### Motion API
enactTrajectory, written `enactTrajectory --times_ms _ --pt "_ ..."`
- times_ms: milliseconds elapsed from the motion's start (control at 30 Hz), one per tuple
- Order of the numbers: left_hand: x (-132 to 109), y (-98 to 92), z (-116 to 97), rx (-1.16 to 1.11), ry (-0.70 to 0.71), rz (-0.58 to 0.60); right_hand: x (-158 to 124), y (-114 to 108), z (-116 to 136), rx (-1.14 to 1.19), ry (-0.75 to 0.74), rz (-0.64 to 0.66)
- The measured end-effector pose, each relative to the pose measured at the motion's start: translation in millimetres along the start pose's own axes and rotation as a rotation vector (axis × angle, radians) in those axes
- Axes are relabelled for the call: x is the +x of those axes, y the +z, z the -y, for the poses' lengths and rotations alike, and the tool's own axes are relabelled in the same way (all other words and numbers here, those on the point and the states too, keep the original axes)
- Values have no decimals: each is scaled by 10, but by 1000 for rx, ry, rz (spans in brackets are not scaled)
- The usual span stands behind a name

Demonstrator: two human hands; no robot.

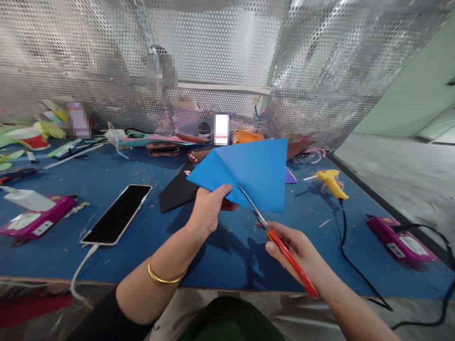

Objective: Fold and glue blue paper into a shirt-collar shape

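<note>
A sheet of blue paper point(261, 166) with a crease and a pointed left corner is held up above the table. My left hand point(213, 203) pinches its lower edge, thumb on top and fingers underneath. In my right hand point(291, 244) are scissors point(284, 251) with red handles, my fingers wrapped around them. Their metal blades lie against the lower part of the sheet, just right of my left thumb. How far the blades are apart is hard to make out. Behind the blue sheet lies a black folded piece point(177, 189), partly covered, and a purple corner point(290, 176) shows at the right.
A phone point(119, 213) on a charging cable lies at left beside a magenta power strip point(39, 220). At right are a yellow glue gun point(332, 182) with its cord and another magenta power strip point(401, 239). Craft scraps and a perforated silver screen point(220, 42) line the back.
</note>
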State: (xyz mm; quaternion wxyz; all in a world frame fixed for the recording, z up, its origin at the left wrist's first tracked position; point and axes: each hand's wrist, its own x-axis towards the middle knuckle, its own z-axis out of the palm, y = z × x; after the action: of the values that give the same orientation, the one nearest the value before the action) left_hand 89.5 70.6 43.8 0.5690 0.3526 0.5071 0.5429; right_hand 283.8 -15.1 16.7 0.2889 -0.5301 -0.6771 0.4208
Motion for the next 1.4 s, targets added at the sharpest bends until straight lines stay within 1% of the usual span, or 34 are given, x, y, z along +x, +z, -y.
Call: enactTrajectory --times_ms 67,200,367,500,633,733,900,1100,1267,1400 --pt "-8 -2 1 5 10 5 -7 -23 24 -14 -7 6" --pt "-34 13 16 21 27 24 14 -32 26 -47 -34 -37" --pt "-68 44 41 33 37 37 46 2 5 -2 20 -21" --pt "-85 48 44 39 47 50 64 22 9 14 2 -54" --pt "-89 50 41 41 62 52 95 40 12 39 4 -54" --pt "-82 52 43 40 71 51 113 71 -2 84 27 -43" --pt "-78 53 47 34 82 53 106 127 -19 151 90 -71" --pt "-92 58 46 26 68 52 95 134 -26 163 108 -88" --pt "-77 48 53 10 36 47 114 124 -70 139 81 -64" --pt "-36 19 35 -28 18 10 115 128 -79 147 81 -69"
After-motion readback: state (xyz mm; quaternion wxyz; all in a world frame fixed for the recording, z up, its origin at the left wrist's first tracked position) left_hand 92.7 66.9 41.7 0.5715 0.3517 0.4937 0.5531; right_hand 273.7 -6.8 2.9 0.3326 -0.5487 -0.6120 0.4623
